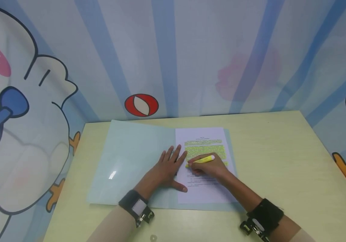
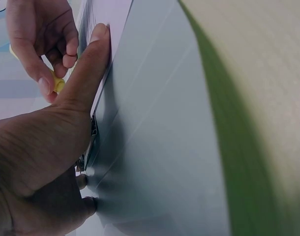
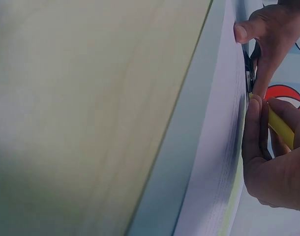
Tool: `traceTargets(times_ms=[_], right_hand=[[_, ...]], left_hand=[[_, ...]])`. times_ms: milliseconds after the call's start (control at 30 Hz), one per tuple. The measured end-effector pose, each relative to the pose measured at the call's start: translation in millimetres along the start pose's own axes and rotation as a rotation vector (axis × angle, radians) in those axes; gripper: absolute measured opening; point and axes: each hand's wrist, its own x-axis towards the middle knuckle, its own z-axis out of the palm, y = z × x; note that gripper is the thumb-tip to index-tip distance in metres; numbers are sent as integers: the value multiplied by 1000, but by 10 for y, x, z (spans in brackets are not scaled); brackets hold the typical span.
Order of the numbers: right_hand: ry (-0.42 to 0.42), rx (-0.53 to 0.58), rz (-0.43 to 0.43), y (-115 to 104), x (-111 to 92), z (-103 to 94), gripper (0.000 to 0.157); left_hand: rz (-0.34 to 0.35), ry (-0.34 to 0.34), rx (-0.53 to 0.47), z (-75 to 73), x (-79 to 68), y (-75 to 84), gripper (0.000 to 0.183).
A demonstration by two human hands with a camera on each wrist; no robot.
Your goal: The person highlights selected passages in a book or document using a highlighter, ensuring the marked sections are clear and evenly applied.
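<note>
Left hand (image 1: 166, 171) splayed (right hand (image 1: 214, 167) curled)

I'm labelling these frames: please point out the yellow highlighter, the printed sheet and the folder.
Yellow highlighter (image 1: 204, 160), head view, on its barrel.
Printed sheet (image 1: 204, 148), head view, on its highlighted text.
Folder (image 1: 130, 159), head view, on its left cover.

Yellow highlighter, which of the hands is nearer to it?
Right. The right hand grips the highlighter; the left hand lies spread across the left edge of the paper, not holding it.
</note>
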Motion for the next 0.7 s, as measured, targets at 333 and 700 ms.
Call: traceTargets(times_ms=[333, 700], right_hand=[[-9, 22, -20, 35, -5, 17, 25], [-15, 28, -7, 73, 5, 7, 26]], left_hand=[[-4, -7, -5, 4, 10, -6, 139], [5, -1, 11, 10, 6, -8, 139]])
